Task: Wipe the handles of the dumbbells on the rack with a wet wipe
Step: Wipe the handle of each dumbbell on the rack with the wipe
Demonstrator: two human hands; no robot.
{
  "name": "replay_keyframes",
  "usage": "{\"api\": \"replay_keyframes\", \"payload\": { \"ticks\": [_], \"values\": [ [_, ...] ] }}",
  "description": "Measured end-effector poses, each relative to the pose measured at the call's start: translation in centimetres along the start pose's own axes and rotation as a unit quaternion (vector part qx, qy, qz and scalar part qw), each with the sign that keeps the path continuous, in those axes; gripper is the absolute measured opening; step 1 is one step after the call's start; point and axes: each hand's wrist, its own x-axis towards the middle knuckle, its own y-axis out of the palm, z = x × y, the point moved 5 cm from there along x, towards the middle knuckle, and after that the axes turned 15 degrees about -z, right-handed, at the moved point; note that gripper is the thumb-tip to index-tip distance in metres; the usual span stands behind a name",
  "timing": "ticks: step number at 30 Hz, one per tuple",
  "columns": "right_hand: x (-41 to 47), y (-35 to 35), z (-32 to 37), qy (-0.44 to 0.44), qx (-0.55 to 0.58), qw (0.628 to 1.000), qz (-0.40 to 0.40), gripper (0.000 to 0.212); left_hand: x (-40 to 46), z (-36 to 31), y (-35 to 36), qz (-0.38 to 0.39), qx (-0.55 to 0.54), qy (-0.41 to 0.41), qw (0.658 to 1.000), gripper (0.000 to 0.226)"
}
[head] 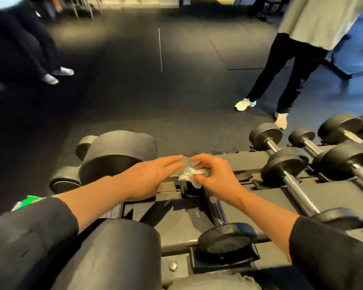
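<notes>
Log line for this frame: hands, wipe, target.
right hand pinches wet wipe | at far end of dumbbell handle | left hand open, fingers straight

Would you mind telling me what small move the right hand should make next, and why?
Probably draw the wet wipe down the handle toward the near weight. The right hand pinches it at the handle's far end, so the rest looks unwiped.

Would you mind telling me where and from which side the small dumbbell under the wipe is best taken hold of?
Grip the small dumbbell by its bare chrome handle, coming from above. The handle lies flat across the rack, exposed between the right hand holding the wet wipe and the near head; the round heads are probably too broad for a sure grip.
</notes>
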Motion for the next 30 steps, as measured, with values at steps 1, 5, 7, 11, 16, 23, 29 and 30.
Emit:
{"api": "replay_keyframes", "payload": {
  "ticks": [1, 5, 7, 11, 16, 23, 29, 30],
  "values": [
    [0.1, 0.9, 0.3, -0.006, 0.013, 1.000, 0.011, 0.038, -0.7, 0.2, -0.7, -0.010, 0.001, -0.026, 1.000, 0.080],
    [-0.1, 4.6, 2.2, -0.052, 0.042, 0.994, 0.089, 0.030, -4.6, 1.5, -3.7, -0.046, -0.019, -0.167, 0.985, 0.062],
    [-0.6, 6.5, 3.2, -0.073, 0.059, 0.988, 0.123, 0.029, -7.0, 2.1, -4.9, -0.070, -0.019, -0.233, 0.970, 0.062],
    [-1.2, 9.5, 4.8, -0.107, 0.058, 0.982, 0.146, 0.028, -11.7, 2.7, -7.2, -0.194, -0.026, -0.348, 0.917, 0.050],
    [-1.5, 11.7, 5.6, -0.148, 0.028, 0.980, 0.129, 0.028, -14.4, 0.5, -7.7, -0.256, -0.050, -0.446, 0.856, 0.044],
    [-0.7, 13.6, 7.1, -0.165, 0.039, 0.982, 0.088, 0.023, -14.6, -1.1, -6.2, -0.233, -0.029, -0.502, 0.833, 0.045],
    [-1.9, 14.9, 5.4, -0.054, 0.119, 0.986, 0.100, 0.022, -13.6, -1.7, -6.2, -0.179, 0.016, -0.498, 0.848, 0.048],
    [-2.2, 14.9, 5.4, -0.054, 0.125, 0.984, 0.112, 0.025, -13.7, -1.6, -6.2, -0.177, 0.015, -0.501, 0.847, 0.048]
  ]
}}
